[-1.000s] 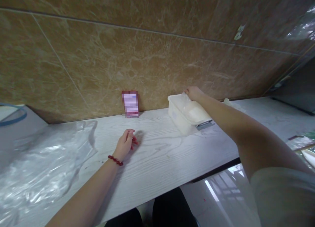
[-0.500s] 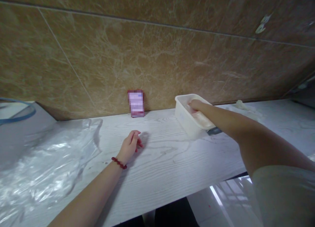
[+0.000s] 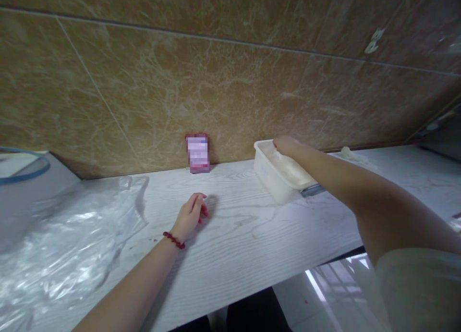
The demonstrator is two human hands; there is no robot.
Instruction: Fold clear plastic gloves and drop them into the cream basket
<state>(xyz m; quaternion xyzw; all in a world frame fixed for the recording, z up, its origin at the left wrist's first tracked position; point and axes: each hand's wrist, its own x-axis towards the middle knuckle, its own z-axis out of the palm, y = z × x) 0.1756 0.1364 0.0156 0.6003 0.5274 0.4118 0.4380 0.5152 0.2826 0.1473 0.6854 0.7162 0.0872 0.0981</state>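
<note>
My left hand (image 3: 192,210) rests on the white wood-grain table, its fingers loosely bent and slightly apart, with nothing in them. A dark red beaded bracelet (image 3: 174,239) circles that wrist. To the right, a white plastic tub (image 3: 272,176) stands near the wall, a whitish content (image 3: 290,168) showing inside. Over the tub's far right rim is my right hand (image 3: 287,145). Its fingers are mostly hidden, and whether they grip anything does not show. Below that forearm a grey strip-like object (image 3: 311,190) sticks out by the tub's near end.
A phone (image 3: 198,153), its screen blurred, leans on the brown marbled wall. Clear plastic film (image 3: 82,240) covers the table's left side, near a blue ring-shaped edge (image 3: 45,167). A pale crumpled piece (image 3: 348,153) lies at the right. The table's front edge (image 3: 252,296) is close.
My right hand has shifted from inside the tub toward its far right rim, uncovering more of the inside. My left hand stays in place. The view has tilted slightly.
</note>
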